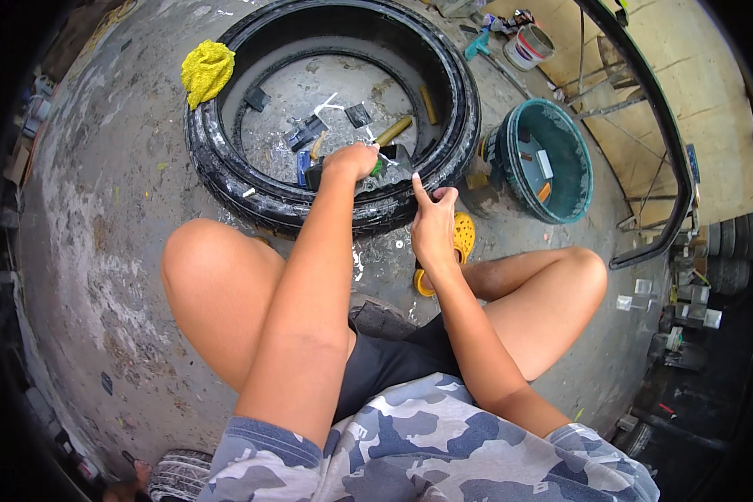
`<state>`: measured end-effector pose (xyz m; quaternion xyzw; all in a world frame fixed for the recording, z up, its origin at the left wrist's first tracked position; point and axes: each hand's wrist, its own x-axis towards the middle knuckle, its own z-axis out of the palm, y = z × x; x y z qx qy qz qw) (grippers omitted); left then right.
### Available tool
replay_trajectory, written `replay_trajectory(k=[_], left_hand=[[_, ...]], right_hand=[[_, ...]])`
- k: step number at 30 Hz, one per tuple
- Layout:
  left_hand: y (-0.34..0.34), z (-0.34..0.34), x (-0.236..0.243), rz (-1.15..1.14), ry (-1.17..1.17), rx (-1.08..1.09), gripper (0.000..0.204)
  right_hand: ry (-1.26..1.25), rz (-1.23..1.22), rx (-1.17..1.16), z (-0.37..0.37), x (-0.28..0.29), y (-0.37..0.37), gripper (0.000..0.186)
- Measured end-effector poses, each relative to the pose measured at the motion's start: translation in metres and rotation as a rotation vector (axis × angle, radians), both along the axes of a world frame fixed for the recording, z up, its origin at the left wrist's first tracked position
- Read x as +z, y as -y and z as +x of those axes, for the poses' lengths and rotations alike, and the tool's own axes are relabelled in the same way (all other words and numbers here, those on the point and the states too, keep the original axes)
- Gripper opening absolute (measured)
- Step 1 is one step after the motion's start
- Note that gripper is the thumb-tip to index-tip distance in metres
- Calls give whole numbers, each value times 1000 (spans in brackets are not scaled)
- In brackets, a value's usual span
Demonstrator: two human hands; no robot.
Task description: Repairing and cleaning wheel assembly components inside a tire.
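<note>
Centrally, black tire: It lies flat on the stained concrete floor (142,251) between and beyond a seated person's knees, its near sidewall (309,205) toward the camera.
Left hand (351,161): It reaches over the tire's near rim, above a cluster of small objects; a bit of green (378,168) shows at the fingertips. The fingers are mostly hidden, so whether they are clamped on anything cannot be told.
Right hand (433,230): One digit stretches to the tire's near rim, apart from the others, which are bent; whether those grip anything cannot be told.
Tire opening: Inside are a brownish cylinder (392,130), a blue object (303,167), a white strip (327,105) and a black square piece (357,115).
Yellow cloth (207,70): Crumpled, it drapes over the tire's far left edge.
Teal bucket (591,180): It stands just right of the tire, holding an orange piece (545,192) and a white piece (545,164).
Footwear: A yellow clog (464,237) shows near the right hand.
Clothing: Camouflage shirt (443,443), dark shorts (393,366).
</note>
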<state>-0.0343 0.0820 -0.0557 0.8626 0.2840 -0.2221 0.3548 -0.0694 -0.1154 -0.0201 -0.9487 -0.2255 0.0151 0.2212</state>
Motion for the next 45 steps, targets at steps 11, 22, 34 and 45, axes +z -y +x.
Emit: replay_trajectory(k=[11,22,34,45], left_hand=[[-18,-5,6,-253,95,-148,56],[29,12,5,-141,469,-110,52],[84,19,24,98,498,-190,53],[80,39,12,-70,314,-167,57]], right_hand=[[-66,306,-270,18,-21,48,48],[-228,452,-497,30,-19,61,48],[-395,858,-745,50,-72,64,35],[-51,796,-587,31,-28,24,22]])
